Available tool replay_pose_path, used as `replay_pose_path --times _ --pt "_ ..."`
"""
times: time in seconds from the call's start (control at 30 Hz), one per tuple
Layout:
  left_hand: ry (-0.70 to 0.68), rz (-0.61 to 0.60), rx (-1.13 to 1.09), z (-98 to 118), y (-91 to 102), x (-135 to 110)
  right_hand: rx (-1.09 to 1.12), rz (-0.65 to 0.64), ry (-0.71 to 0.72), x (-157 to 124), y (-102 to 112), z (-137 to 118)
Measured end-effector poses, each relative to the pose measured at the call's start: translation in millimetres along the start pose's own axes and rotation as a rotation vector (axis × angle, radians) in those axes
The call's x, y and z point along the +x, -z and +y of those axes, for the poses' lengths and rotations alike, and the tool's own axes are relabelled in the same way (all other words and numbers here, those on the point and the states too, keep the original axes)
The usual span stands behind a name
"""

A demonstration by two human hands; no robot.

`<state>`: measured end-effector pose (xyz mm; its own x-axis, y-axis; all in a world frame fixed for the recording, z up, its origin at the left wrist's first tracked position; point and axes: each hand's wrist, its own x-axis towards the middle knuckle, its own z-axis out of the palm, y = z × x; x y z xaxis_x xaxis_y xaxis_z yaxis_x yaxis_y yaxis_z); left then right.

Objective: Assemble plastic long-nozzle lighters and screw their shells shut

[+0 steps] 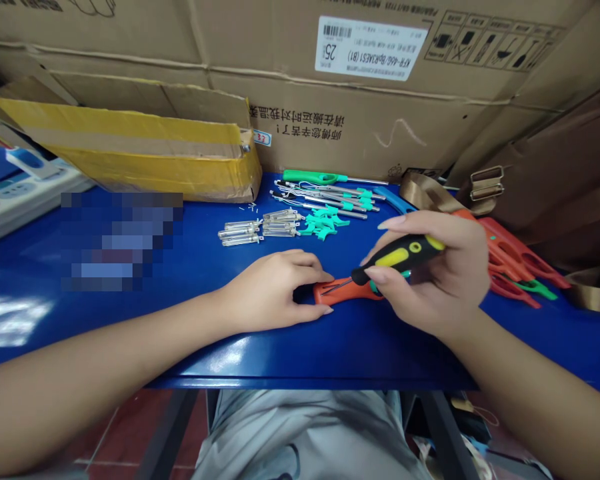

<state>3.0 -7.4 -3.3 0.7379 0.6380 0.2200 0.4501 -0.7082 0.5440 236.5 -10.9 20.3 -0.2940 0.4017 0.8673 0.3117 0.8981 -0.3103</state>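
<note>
My right hand (pixel 430 273) is closed round a black and yellow screwdriver (pixel 405 254). Its thin tip points left into an orange plastic part (pixel 347 291) that lies on the blue table (pixel 190 267). My left hand (pixel 275 290) rests on the table with fingers curled, its fingertips pressing on the left end of that orange part.
Behind my hands lie several metal clips (pixel 257 227), teal plastic pieces (pixel 325 223) and long metal rods with teal ends (pixel 325 193). A pile of orange plastic handles (pixel 510 257) sits at the right. Cardboard boxes (pixel 180 153) stand along the back, a power strip (pixel 25 183) at the left.
</note>
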Motion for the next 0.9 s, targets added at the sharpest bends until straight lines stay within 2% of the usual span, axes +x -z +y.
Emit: replay_pose_path --times 0.1,0.23,0.3,0.37,0.5,0.63,0.73,0.8,0.9 --pt "-0.002 -0.005 -0.008 0.8 0.7 0.0 -0.072 0.033 0.047 1.1 0.3 3.2" --pt "-0.001 0.004 -0.014 0.6 0.9 -0.7 0.165 -0.067 -0.039 -3.4 -1.9 6.0" --pt "-0.001 0.004 -0.014 0.1 0.5 -1.0 0.191 -0.084 -0.1 -4.7 -3.4 5.2" --pt "-0.001 0.003 -0.014 -0.5 0.0 -1.2 0.116 -0.051 -0.109 -3.7 -4.0 4.5" --pt "-0.004 0.001 -0.01 -1.0 -0.3 -1.2 -0.107 0.095 -0.04 0.0 -2.8 6.0" --pt "-0.005 0.002 -0.012 -0.4 0.0 -0.9 0.079 -0.036 -0.193 -1.7 -1.8 7.0" --pt "-0.004 0.001 -0.014 -0.1 -0.1 -0.6 0.159 -0.092 -0.228 -3.1 -3.2 5.3" --pt "-0.001 0.002 -0.013 -0.3 -0.3 -0.8 0.116 -0.068 -0.208 -2.8 -4.5 4.5" --pt "-0.002 0.007 -0.011 -1.0 -0.5 -1.4 -0.06 0.053 -0.145 -2.5 -5.6 4.8"
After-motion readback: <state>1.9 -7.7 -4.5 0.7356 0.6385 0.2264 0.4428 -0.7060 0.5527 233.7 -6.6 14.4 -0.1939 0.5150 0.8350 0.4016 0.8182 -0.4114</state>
